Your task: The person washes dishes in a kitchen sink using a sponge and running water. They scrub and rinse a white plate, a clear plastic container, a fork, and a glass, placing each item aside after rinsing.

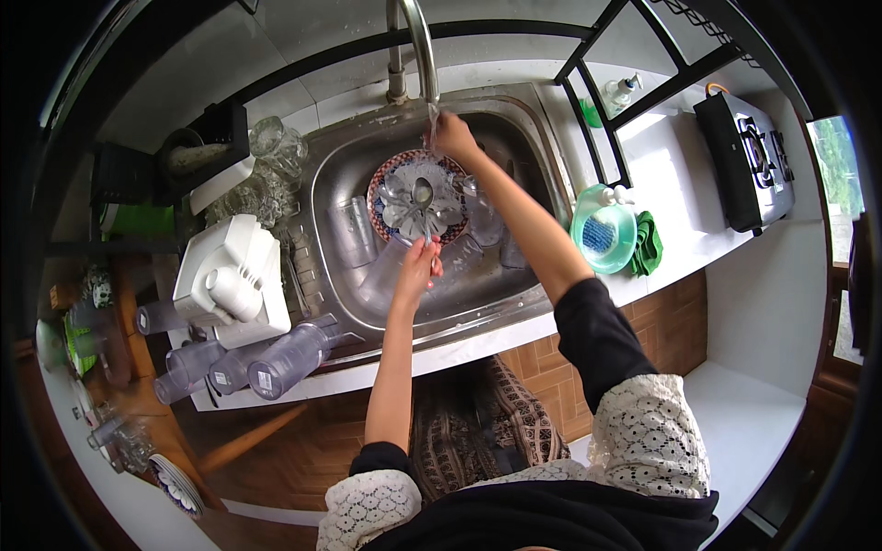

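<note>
My left hand [417, 267] grips a metal spoon [422, 194] by its handle, its bowl pointing away from me above a patterned plate [375, 189] in the steel sink [331, 275]. Clear glass or plastic pieces lie on that plate. Under the faucet [426, 62], my right hand [451, 138] is at the stream of running water; its fingers are curled, and whether they hold something cannot be made out. Around the plate in the basin lie several clear tumblers [353, 231] and a clear pitcher or large cup [386, 272].
Left of the basin stand a white plastic rack [227, 268], clear glassware [275, 141] and upturned clear pitchers [293, 358]. On the right are a green soap bowl [604, 231] with a blue-white sponge, a green cloth [646, 244], a pump bottle [613, 96] and a gas stove [747, 162]. Black rack bars cross above.
</note>
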